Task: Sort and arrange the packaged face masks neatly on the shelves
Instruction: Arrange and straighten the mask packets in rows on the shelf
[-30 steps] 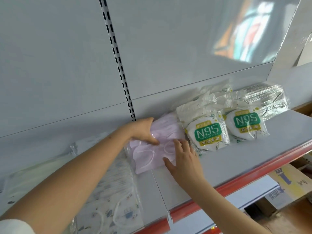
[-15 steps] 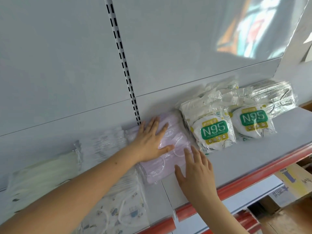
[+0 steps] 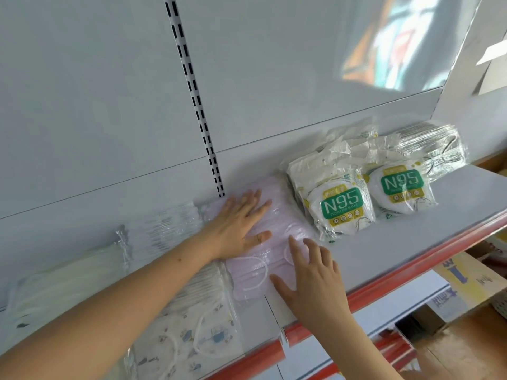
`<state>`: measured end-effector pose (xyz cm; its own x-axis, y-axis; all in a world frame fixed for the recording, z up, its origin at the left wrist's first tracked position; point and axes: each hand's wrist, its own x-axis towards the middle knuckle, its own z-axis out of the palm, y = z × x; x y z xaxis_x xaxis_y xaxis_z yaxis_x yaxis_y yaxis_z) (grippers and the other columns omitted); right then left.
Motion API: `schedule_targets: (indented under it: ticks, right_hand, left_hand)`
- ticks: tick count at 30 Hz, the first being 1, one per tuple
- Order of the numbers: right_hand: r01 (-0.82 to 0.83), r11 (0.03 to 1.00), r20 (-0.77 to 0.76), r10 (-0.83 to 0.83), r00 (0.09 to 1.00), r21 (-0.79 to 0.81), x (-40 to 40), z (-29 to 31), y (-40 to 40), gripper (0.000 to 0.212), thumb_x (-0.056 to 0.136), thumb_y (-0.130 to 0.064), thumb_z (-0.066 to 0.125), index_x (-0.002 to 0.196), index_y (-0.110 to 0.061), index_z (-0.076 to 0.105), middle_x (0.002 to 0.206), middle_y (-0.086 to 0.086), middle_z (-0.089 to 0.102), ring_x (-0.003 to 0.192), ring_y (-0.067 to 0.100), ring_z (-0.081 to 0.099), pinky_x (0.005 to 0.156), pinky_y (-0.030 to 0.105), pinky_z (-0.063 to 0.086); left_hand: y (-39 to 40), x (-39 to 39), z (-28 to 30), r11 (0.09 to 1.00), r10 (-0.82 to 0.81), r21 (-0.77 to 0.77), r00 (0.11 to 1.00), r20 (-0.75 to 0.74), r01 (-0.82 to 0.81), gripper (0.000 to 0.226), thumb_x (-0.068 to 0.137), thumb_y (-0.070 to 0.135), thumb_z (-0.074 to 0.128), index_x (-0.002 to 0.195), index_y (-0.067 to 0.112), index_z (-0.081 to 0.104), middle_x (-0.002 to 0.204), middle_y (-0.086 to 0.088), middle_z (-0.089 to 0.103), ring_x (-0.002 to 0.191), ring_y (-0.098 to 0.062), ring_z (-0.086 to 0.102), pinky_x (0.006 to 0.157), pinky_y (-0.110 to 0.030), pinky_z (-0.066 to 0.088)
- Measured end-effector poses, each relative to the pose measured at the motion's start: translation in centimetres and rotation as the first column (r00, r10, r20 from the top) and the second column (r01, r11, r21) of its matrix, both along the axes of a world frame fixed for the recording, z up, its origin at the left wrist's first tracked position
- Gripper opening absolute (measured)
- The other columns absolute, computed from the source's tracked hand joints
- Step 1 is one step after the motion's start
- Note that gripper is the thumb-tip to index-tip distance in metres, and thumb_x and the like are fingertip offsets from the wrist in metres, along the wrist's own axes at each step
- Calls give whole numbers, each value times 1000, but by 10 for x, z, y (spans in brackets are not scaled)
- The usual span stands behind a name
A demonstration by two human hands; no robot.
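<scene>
A pack of pale purple face masks (image 3: 277, 223) lies flat on the grey shelf (image 3: 411, 237), its far end against the back panel. My left hand (image 3: 238, 226) presses flat on its middle with straight fingers. My right hand (image 3: 310, 272) rests with spread fingers on the pack's near right corner. Right of it lie two white N95 packs (image 3: 340, 209) (image 3: 400, 187), side by side. Left of the purple pack lie a clear pack of white masks (image 3: 164, 226), a printed children's mask pack (image 3: 197, 322) and a pale yellow pack (image 3: 71, 278).
A clear pack of dark-looped masks (image 3: 439, 152) sits at the shelf's far right end. The shelf front has a red edge strip (image 3: 411, 272). A slotted upright (image 3: 197, 105) runs up the back panel. Cardboard boxes (image 3: 466, 281) stand below on the right.
My left hand went from gripping the purple pack's far edge to lying flat on top of it. The pack settled flat against the back panel, and my right hand stayed at its near corner.
</scene>
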<state>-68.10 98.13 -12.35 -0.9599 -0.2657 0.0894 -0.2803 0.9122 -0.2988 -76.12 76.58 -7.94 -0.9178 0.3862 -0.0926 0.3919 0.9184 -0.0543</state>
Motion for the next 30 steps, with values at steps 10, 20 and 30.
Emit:
schedule_targets:
  ticks: [10,20,30]
  right_hand:
    - [103,967,-83,-126,989,-234,-14,19,27,52,97,-51,49,143,-26,49,128,-2,53,118,21,51,97,34,41]
    - [123,968,-65,-140,988,-221,-116,15,120,99,88,-69,50,156,-36,-13,167,4,-10,154,28,-1,120,49,19]
    - [165,896,-356,-325,876,-412,-169,19,215,68,90,-53,58,149,-24,39,146,3,43,134,26,37,109,46,35]
  left_hand:
    - [22,10,23,954,-20,299,999,-32,29,81,91,78,16,158,35,27,171,-5,5,157,-25,4,128,-44,5]
    - [134,-85,30,973,114,228,911,-397,-22,92,90,77,13,163,23,0,170,-16,-2,157,-35,-1,125,-54,6]
    - [167,-103,40,984,177,50,966,-187,-170,100,72,91,14,156,40,24,171,-5,3,157,-31,-3,125,-54,3]
